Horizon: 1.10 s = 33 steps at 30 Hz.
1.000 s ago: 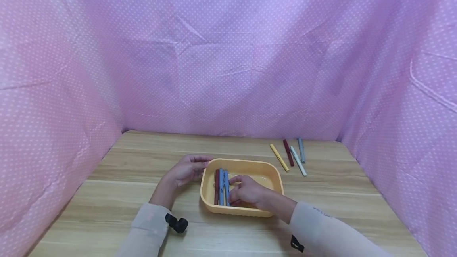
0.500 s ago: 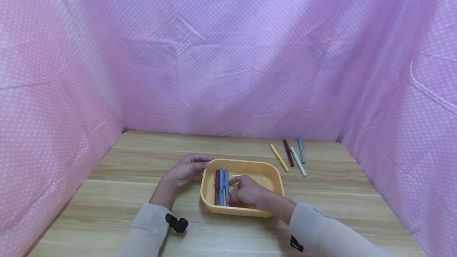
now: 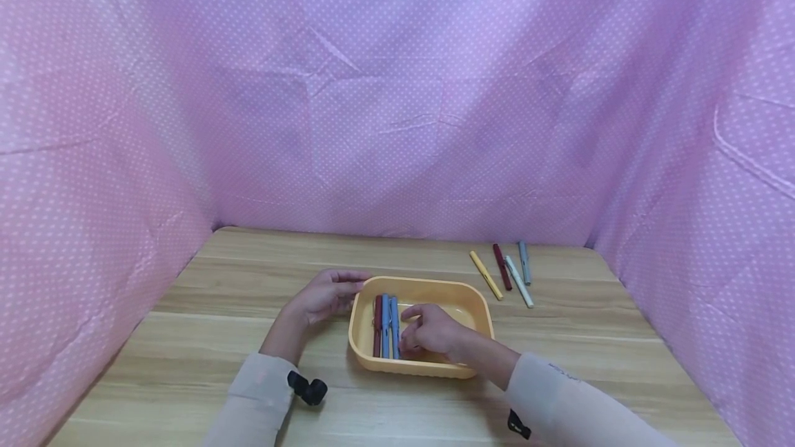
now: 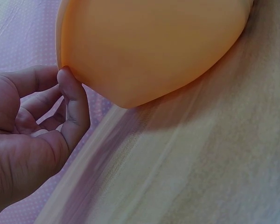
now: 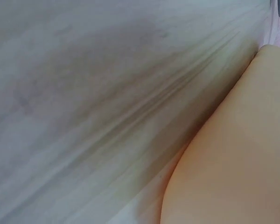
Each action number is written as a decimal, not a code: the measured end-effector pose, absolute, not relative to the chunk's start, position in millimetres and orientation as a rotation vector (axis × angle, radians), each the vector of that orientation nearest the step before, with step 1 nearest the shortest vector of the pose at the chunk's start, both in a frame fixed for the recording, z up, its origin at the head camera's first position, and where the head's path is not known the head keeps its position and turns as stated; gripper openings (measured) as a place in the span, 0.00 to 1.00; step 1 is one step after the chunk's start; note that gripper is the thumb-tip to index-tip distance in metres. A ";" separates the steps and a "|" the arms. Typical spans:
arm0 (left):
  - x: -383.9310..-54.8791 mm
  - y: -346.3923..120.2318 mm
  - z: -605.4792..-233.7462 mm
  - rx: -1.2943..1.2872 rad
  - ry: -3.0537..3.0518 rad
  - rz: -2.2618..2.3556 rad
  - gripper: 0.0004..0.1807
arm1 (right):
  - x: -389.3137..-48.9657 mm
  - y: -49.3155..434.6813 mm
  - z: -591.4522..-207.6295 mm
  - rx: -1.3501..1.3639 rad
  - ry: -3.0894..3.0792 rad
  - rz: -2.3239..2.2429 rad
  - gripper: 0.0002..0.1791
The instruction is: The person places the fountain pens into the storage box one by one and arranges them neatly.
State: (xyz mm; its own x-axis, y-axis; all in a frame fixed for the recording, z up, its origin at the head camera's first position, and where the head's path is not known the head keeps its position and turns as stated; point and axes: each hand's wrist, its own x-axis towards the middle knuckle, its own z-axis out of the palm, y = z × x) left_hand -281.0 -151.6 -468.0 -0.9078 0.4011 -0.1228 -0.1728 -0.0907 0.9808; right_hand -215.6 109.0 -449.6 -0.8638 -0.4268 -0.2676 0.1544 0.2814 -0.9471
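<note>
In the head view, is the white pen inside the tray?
No, the white pen lies on the table outside the tray, beside a dark red pen.

In head view we can't tell if the R hand touches the nearest blue pen; contact's too sm. to make out. Print on R sleeve: illegible to us. L wrist cam: L hand cut by L edge, tray by top. R wrist cam: table blurry, tray cropped R & btm.

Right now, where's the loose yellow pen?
In the head view, the yellow pen lies toward the right, beyond the tray, left of a dark red pen.
</note>
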 end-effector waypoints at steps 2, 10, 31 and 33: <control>-280.8 -152.0 -467.8 0.249 1.804 2.059 0.21 | -216.1 111.5 -447.9 -0.254 2.105 -1.601 0.33; -279.3 -152.0 -467.5 0.252 1.835 2.038 0.22 | -220.3 122.6 -436.9 -0.261 2.141 -1.570 0.32; -280.1 -153.2 -469.8 0.314 1.830 2.032 0.22 | -230.4 149.2 -403.4 -0.335 2.161 -1.568 0.21; -280.8 -153.7 -470.6 0.318 1.830 2.032 0.22 | -232.1 151.6 -401.8 -0.342 2.162 -1.568 0.21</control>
State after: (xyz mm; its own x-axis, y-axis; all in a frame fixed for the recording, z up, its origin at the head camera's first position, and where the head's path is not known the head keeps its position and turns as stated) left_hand -280.8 -153.7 -470.6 -0.9000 0.4271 -0.0876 -0.1318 -0.0749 0.9884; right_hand -232.1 151.6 -401.8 -0.8704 -0.4465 -0.2076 0.0587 0.3245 -0.9441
